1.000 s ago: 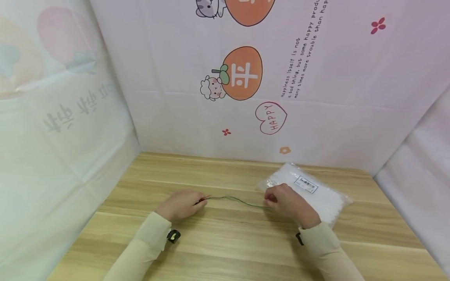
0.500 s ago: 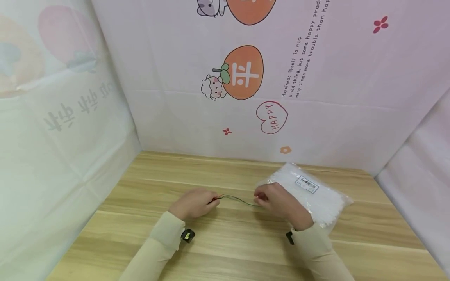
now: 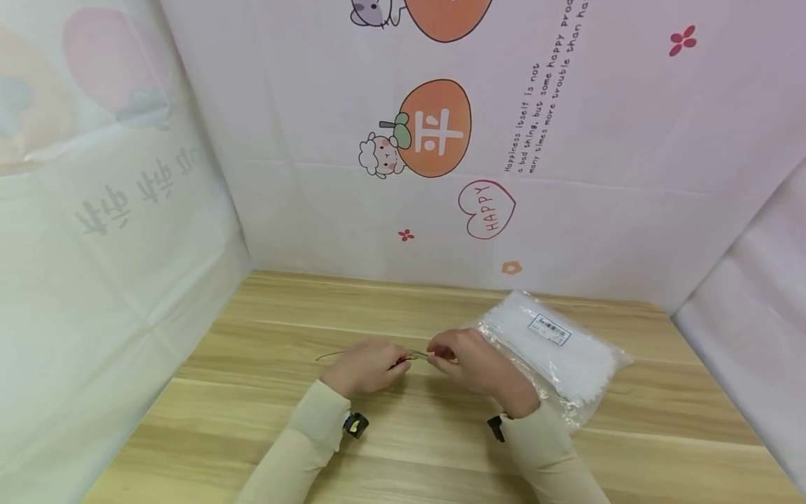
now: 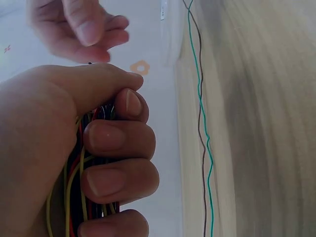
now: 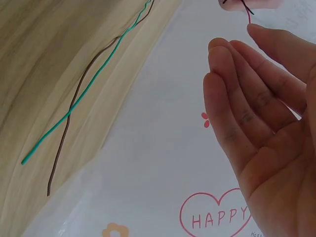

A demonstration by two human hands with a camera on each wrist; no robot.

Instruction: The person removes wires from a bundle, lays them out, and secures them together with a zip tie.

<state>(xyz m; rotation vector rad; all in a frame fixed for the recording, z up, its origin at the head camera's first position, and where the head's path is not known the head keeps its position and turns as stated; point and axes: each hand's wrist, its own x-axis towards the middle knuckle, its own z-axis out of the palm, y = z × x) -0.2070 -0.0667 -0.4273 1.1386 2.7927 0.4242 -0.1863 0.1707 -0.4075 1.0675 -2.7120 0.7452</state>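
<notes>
Over the wooden table (image 3: 415, 455): one wire bundle (image 4: 76, 182).
The left hand (image 3: 366, 365) grips it; the right hand (image 3: 475, 367) (thumb spread from fingers) is near.

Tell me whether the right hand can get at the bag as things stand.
Probably yes: the bag lies on the table right beside the right hand, nothing visible blocks the way, and the right wrist view shows its thumb apart from its fingers, seemingly gripping nothing.

Plastic-coated wires (image 5: 70, 111), glossy plastic bag (image 3: 557, 353)
</notes>
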